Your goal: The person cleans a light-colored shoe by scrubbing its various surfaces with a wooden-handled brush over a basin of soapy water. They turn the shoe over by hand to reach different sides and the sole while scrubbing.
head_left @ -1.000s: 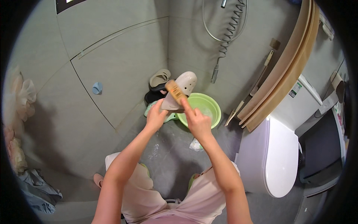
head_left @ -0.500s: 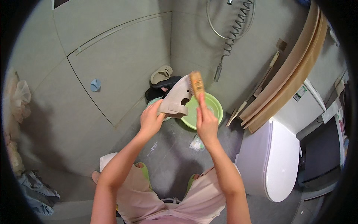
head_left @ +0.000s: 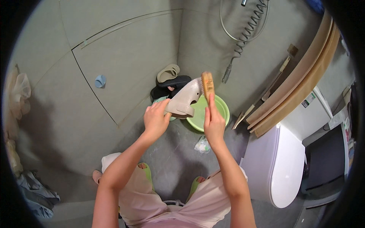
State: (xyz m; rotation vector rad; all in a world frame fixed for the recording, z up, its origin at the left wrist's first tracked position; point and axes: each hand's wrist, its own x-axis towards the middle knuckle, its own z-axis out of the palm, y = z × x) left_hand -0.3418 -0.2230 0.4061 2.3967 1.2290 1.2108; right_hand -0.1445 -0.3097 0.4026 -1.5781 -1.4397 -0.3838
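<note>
My left hand (head_left: 156, 118) grips a beige clog (head_left: 183, 98) by its heel end, holding it tilted in mid-air with the toe pointing up and away. Wrapped around the handle of a wooden scrub brush (head_left: 208, 84) is my right hand (head_left: 214, 127). The brush's bristles press against the clog's toe. Below and behind the clog, a light green basin (head_left: 224, 108) with liquid in it stands on the floor; my right hand covers part of its rim.
Another beige clog (head_left: 168, 73) and dark slippers (head_left: 173, 83) lie against the wall corner. A small plastic packet (head_left: 202, 144) rests on the floor. A white toilet (head_left: 289, 167), tan boards (head_left: 292, 83) and a long-handled tool (head_left: 266, 91) stand to the right. A coiled hose (head_left: 247, 36) hangs ahead.
The clog has turned slightly, and the brush has shifted a little around its toe. The whole view has moved slightly. Both hands keep their holds.
</note>
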